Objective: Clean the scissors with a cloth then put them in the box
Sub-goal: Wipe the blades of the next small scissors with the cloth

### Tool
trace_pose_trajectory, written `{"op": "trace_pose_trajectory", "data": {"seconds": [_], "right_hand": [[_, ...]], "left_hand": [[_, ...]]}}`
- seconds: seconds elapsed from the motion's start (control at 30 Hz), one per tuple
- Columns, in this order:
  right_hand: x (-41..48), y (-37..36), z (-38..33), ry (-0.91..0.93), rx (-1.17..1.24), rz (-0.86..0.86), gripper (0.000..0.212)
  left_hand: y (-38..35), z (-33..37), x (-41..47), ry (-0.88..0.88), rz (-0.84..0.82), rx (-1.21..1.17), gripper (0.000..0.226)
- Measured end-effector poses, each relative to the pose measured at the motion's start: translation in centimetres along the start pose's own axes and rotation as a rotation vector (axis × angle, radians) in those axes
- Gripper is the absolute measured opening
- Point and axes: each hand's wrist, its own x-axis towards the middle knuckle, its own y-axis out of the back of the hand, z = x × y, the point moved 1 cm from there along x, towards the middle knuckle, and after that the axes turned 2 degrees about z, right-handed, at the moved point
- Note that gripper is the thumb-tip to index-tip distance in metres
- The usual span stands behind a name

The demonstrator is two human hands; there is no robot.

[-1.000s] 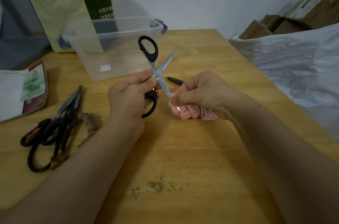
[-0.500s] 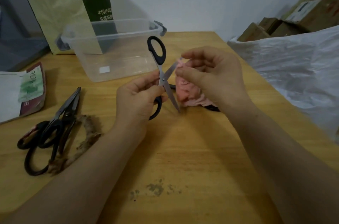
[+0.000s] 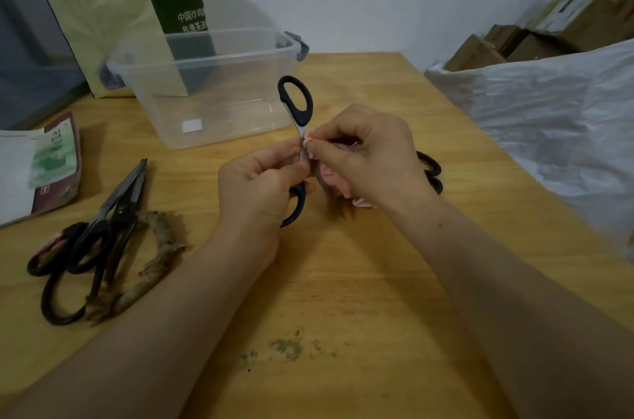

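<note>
Pale wooden worktop point(image 3: 343, 281), grain running away from the viewer, with a dark smudge point(image 3: 288, 348) near the front. White wall behind.

Far left: clear plastic box point(image 3: 219, 56), lid off, standing upright. A yellow-green paper bag point(image 3: 96, 6) leans up behind it.

Left edge: a printed packet point(image 3: 55, 161) and a pile of old dark scissors point(image 3: 103, 229), 1 with wrapped, frayed handles.

Right: the worktop edge runs diagonally. Just past it are white plastic sheeting point(image 3: 549, 126) and stacked cardboard cartons point(image 3: 566, 17).

Centre, just in front of the box: the black-handled scissors point(image 3: 295, 99) are held above the wood, 1 handle loop pointing up. The left hand point(image 3: 260, 188) grips them at the lower loop and pivot. The right hand point(image 3: 370, 157) pinches a pink cloth point(image 3: 334, 178) onto the blade beside the pivot, so both hands meet there, fingertips touching.

More black handles point(image 3: 430, 171) show behind the right wrist.

Bare wood lies between the forearms and along the near right side.
</note>
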Motion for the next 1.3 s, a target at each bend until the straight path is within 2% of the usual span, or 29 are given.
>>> {"op": "trace_pose_trajectory", "data": {"seconds": [0.13, 0.23, 0.3, 0.4, 0.5, 0.6, 0.7, 0.8, 0.9, 1.07, 1.17, 1.23, 1.3], "right_hand": [[0.4, 0.5, 0.4, -0.078, 0.015, 0.078, 0.002], [-0.1, 0.3, 0.2, -0.048, 0.069, -0.008, 0.004], [-0.1, 0.0, 0.3, -0.097, 0.112, -0.038, 0.004], [0.5, 0.6, 0.8, -0.169, 0.109, 0.058, 0.014], [0.6, 2.0, 0.9, -0.268, 0.243, 0.13, 0.012], [0.2, 2.4, 0.7, -0.43, 0.469, -0.024, 0.004], [-0.3, 1.6, 0.0, -0.492, 0.542, -0.187, 0.008], [-0.5, 1.0, -0.6, -0.467, 0.497, -0.174, 0.003], [-0.6, 0.6, -0.8, -0.412, 0.317, -0.175, 0.012], [-0.1, 0.3, -0.3, -0.556, 0.32, -0.092, 0.022], [0.2, 1.1, 0.6, -0.66, 0.531, 0.032, 0.015], [0.3, 1.3, 0.8, -0.691, 0.728, 0.019, 0.007], [0.0, 1.0, 0.6, -0.732, 0.883, -0.048, 0.01]], "left_hand": [[-0.2, 0.2, -0.3, 0.011, -0.009, -0.01, 0.029], [-0.2, 0.3, -0.3, 0.013, -0.001, -0.035, 0.028], [-0.1, 0.3, -0.3, 0.015, -0.003, -0.034, 0.028], [-0.1, 0.4, -0.4, 0.02, -0.006, -0.041, 0.028], [-0.1, 0.7, -0.5, -0.006, 0.0, -0.047, 0.028], [0.1, 0.8, -0.3, -0.028, 0.016, -0.069, 0.026], [0.0, 0.6, -0.3, -0.042, 0.01, -0.058, 0.027], [-0.1, 0.5, -0.5, -0.05, -0.002, -0.05, 0.029], [0.0, 0.6, -0.4, -0.035, 0.004, -0.07, 0.029], [-0.1, 0.6, -0.3, -0.024, 0.003, -0.072, 0.027], [0.0, 0.6, -0.1, -0.027, 0.019, -0.072, 0.03], [0.1, 0.6, -0.1, -0.02, 0.024, -0.077, 0.031], [0.0, 0.5, -0.2, -0.01, 0.009, -0.074, 0.031]]}}
